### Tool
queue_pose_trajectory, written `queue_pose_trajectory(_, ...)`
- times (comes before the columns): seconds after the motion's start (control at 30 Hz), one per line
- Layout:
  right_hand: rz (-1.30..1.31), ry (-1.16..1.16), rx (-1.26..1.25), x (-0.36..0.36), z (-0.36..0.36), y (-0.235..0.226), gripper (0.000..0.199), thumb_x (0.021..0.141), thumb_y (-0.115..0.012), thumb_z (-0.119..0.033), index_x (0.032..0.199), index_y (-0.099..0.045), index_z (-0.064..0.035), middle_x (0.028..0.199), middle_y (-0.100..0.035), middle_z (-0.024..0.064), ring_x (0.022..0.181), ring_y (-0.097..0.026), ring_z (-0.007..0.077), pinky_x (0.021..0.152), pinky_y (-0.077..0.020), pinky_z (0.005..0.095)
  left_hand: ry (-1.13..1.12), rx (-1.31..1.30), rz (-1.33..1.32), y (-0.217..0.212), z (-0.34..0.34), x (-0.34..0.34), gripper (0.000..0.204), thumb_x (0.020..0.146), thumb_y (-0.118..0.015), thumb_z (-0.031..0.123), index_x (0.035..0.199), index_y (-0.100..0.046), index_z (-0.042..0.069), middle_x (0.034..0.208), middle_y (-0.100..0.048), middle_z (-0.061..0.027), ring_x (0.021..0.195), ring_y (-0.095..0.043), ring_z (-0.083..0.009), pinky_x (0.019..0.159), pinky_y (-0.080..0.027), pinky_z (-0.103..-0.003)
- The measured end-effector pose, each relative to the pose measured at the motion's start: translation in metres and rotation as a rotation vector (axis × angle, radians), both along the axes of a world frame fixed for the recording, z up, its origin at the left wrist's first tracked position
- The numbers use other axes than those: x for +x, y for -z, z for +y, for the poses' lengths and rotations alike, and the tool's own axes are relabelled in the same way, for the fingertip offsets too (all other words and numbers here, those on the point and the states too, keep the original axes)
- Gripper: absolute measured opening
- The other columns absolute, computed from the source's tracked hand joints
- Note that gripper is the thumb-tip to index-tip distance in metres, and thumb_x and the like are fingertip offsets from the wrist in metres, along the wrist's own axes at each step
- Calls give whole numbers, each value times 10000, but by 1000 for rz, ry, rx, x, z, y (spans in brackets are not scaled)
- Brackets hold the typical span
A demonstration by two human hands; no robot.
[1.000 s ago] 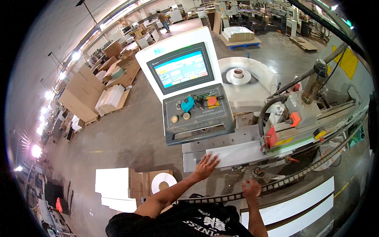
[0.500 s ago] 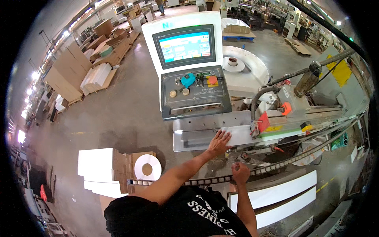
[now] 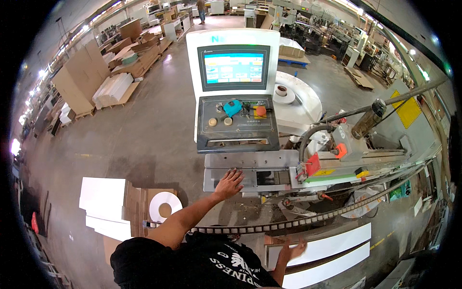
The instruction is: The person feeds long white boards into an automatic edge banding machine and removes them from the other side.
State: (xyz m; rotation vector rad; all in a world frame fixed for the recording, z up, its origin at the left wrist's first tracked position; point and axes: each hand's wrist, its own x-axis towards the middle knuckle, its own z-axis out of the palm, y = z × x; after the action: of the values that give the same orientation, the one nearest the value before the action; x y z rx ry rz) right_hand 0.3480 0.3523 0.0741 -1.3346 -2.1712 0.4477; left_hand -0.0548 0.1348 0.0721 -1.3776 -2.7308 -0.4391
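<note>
My left hand (image 3: 229, 184) lies with fingers spread on the left part of the machine's grey metal feed plate (image 3: 214, 169), holding nothing. To its right a dark gap (image 3: 266, 178) shows in the plate, short of the feed mouth with its red guard (image 3: 313, 164). My right hand (image 3: 294, 250) is low on the right, slightly blurred, with its fingers stretched out over the upper of two stacks of long white panels (image 3: 332, 243). Whether it touches the panels I cannot tell.
A control stand with a lit screen (image 3: 234, 67) rises behind the plate. A cable chain (image 3: 269, 225) runs between me and the machine. White boards (image 3: 103, 197) and a roll of white edge tape (image 3: 160, 214) stand at left. Far back, a person (image 3: 201, 10) is on foot.
The white panel under my left hand has gone from the open plate, and that hand has moved left. My right hand has dropped from beside the machine to the panels and its fist has opened.
</note>
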Motion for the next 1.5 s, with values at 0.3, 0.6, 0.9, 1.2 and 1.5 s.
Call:
queue_pose_trajectory(0.3, -336, 708, -336, 109, -69, 54, 888, 803, -846, -471, 1476, -406, -93, 1465, -430, 168, 1355, -430, 430, 1077, -402, 581, -36, 53, 4, 4, 0, 4, 620, 1079, -428, 495, 1566, -405, 113, 1659, -349, -128, 1552, -269, -347, 1281, -163, -521)
queue_pose_trajectory(0.6, 569, 605, -1083, 96, -99, 71, 678, 870, -821, -494, 1249, -551, 0, 1026, -641, 193, 765, -600, 285, 578, -491, 394, -39, 103, 0, 3, -6, -7, 629, 1065, -469, 488, 1572, -406, 121, 1662, -347, -120, 1550, -281, -338, 1278, -177, -522)
queue_pose_trajectory(0.9, 577, 619, -1202, 122, -85, 119, 338, 1078, -563, -257, 1281, -590, 12, 738, -607, 119, 442, -420, 170, 390, -336, 329, -12, 144, -11, 2, -4, -7, 597, 1063, -487, 458, 1528, -463, 85, 1641, -373, -138, 1541, -290, -350, 1274, -184, -527)
queue_pose_trajectory(1.2, 704, 748, -1303, 145, -106, 73, 474, 1098, -497, -415, 1157, -583, 47, 727, -609, 128, 516, -528, 237, 448, -453, 364, 3, 192, -45, -3, -4, -2, 550, 1026, -567, 397, 1461, -527, 63, 1597, -432, -135, 1515, -330, -368, 1263, -216, -526)
queue_pose_trajectory(1.5, 1035, 550, -1398, 80, -169, 14, 371, 1063, -601, -370, 1232, -563, -41, 1043, -618, 139, 832, -648, 269, 765, -607, 412, 143, 336, -562, -13, -36, 75, 442, 1065, -578, 300, 1435, -547, 62, 1396, -616, -139, 1371, -503, -332, 1211, -295, -502)
